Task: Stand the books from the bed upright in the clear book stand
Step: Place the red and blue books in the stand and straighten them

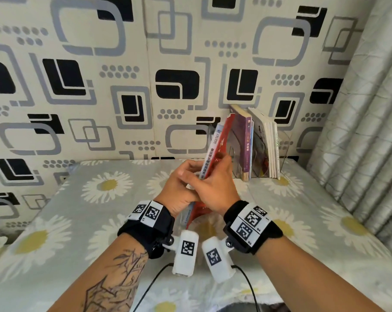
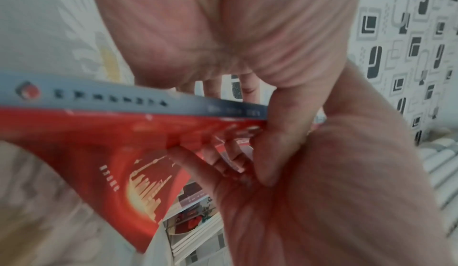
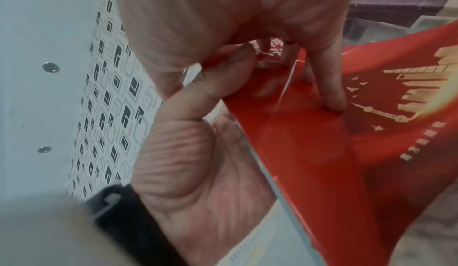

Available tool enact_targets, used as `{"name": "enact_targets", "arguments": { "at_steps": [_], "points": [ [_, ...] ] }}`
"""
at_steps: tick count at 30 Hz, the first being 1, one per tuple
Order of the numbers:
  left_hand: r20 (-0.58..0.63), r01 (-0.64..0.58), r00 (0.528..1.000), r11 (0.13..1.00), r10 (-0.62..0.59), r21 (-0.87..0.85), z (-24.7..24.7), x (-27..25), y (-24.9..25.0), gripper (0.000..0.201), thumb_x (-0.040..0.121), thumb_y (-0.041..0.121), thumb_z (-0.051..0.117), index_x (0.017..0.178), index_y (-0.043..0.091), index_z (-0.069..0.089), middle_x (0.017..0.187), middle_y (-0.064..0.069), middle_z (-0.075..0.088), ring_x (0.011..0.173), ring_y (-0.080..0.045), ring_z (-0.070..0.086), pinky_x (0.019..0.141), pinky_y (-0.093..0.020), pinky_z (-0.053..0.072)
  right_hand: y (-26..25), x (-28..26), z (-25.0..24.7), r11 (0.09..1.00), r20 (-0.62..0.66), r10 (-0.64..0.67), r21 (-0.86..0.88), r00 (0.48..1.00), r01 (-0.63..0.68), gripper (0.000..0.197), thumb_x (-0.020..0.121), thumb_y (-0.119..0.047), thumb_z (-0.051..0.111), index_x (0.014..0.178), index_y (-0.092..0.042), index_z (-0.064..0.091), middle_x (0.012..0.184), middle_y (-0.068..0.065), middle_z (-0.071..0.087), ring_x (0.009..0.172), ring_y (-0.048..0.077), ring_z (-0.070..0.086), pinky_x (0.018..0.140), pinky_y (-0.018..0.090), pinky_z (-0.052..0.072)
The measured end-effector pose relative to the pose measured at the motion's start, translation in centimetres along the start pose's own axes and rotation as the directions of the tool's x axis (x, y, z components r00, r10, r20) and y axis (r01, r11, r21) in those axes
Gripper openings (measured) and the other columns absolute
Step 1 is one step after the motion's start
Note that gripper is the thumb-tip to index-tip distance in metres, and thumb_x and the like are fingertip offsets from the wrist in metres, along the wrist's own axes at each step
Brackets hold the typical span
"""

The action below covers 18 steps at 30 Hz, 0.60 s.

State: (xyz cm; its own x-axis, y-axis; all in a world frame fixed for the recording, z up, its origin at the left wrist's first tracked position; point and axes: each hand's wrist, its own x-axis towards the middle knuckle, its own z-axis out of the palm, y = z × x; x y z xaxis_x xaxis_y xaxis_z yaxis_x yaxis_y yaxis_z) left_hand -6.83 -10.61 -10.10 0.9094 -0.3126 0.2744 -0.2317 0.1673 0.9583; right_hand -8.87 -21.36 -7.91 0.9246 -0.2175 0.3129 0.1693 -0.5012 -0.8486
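Note:
Above the bed, both hands hold two books pressed together and tilted: a red book [image 1: 224,135] and a thin book with a grey-blue spine [image 1: 209,159]. My left hand [image 1: 189,175] grips them from the left, my right hand [image 1: 221,162] from the right. The left wrist view shows the grey-blue spine [image 2: 119,97] over the bent red cover [image 2: 111,149]. In the right wrist view, right fingers [image 3: 332,96] press the red cover [image 3: 322,152]. The pair's top leans towards the clear book stand [image 1: 285,143], which holds a purple book [image 1: 244,143] and several white books [image 1: 272,152] upright.
The bed [image 1: 96,224] has a grey daisy-print sheet. A patterned wall [image 1: 123,64] rises right behind the stand. A pale curtain [image 1: 370,113] hangs on the right. Two black cables [image 1: 150,287] trail from the wrist cameras at the near edge.

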Motion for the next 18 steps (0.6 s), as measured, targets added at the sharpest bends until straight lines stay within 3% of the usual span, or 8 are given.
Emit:
{"name": "enact_targets", "arguments": {
  "at_steps": [4, 7, 10, 12, 15, 18],
  "points": [
    [0.035, 0.014, 0.999, 0.999, -0.016, 0.049, 0.1, 0.0, 0.0, 0.073, 0.054, -0.024, 0.075, 0.119, 0.008, 0.06, 0.12, -0.013, 0.068, 0.114, -0.023, 0.062, 0.085, -0.03, 0.056, 0.1, 0.4, -0.3, 1.0, -0.083, 0.022, -0.007, 0.996, -0.023, 0.07, 0.076, -0.039, 0.067, 0.132, -0.014, 0.035, 0.125, 0.006, 0.045, 0.106, 0.019, 0.052, 0.097, 0.041, 0.048],
    [0.065, 0.084, 0.994, 0.996, -0.084, -0.001, -0.3, 0.2, 0.3, 0.073, 0.056, -0.015, 0.067, 0.125, 0.008, 0.06, 0.129, -0.015, 0.063, 0.116, -0.029, 0.06, 0.091, -0.043, 0.055, 0.3, 0.5, -0.8, 1.0, -0.102, -0.007, -0.003, 0.995, 0.006, 0.052, 0.082, -0.019, 0.057, 0.132, -0.013, 0.041, 0.124, 0.008, 0.053, 0.099, 0.018, 0.054, 0.085, 0.03, 0.046],
    [0.079, 0.23, 0.972, 0.962, -0.22, -0.147, -0.9, 0.7, 0.7, 0.06, 0.064, 0.003, 0.053, 0.122, 0.01, 0.064, 0.131, -0.014, 0.063, 0.112, -0.028, 0.06, 0.099, -0.051, 0.047, 0.4, 0.6, -1.3, 1.0, -0.147, 0.0, -0.001, 0.989, 0.0, 0.041, 0.085, -0.017, 0.055, 0.125, -0.011, 0.051, 0.119, 0.011, 0.064, 0.108, 0.027, 0.062, 0.083, 0.026, 0.046],
    [0.054, 0.273, 0.962, 0.95, -0.268, -0.153, -1.4, 1.0, 0.9, 0.054, 0.068, 0.013, 0.053, 0.12, 0.013, 0.067, 0.132, -0.013, 0.063, 0.117, -0.03, 0.059, 0.099, -0.051, 0.046, 0.1, 0.7, -2.0, 1.0, -0.153, -0.002, -0.028, 0.988, -0.003, 0.038, 0.087, -0.015, 0.056, 0.125, -0.01, 0.055, 0.119, 0.01, 0.067, 0.11, 0.028, 0.063, 0.082, 0.024, 0.045],
    [-0.03, 0.32, 0.944, 0.934, -0.328, -0.158, -1.9, 1.2, 0.3, 0.05, 0.07, 0.024, 0.057, 0.118, 0.016, 0.069, 0.127, -0.009, 0.068, 0.11, -0.025, 0.062, 0.09, -0.041, 0.046, -0.5, 1.0, -3.6, 0.993, -0.143, -0.031, -0.115, 0.989, 0.015, 0.036, 0.089, -0.015, 0.055, 0.124, -0.008, 0.055, 0.116, 0.012, 0.068, 0.106, 0.031, 0.064, 0.08, 0.025, 0.045],
    [-0.125, 0.371, 0.904, 0.894, -0.41, -0.253, -2.6, 1.2, -1.6, 0.04, 0.078, 0.029, 0.055, 0.112, 0.015, 0.071, 0.125, -0.01, 0.068, 0.101, -0.025, 0.062, 0.083, -0.037, 0.045, -0.7, 1.8, -5.4, 0.986, -0.143, -0.009, -0.165, 0.99, -0.015, 0.038, 0.088, -0.015, 0.055, 0.125, -0.005, 0.055, 0.119, 0.015, 0.068, 0.106, 0.034, 0.064, 0.085, 0.031, 0.05]
  ]
}}
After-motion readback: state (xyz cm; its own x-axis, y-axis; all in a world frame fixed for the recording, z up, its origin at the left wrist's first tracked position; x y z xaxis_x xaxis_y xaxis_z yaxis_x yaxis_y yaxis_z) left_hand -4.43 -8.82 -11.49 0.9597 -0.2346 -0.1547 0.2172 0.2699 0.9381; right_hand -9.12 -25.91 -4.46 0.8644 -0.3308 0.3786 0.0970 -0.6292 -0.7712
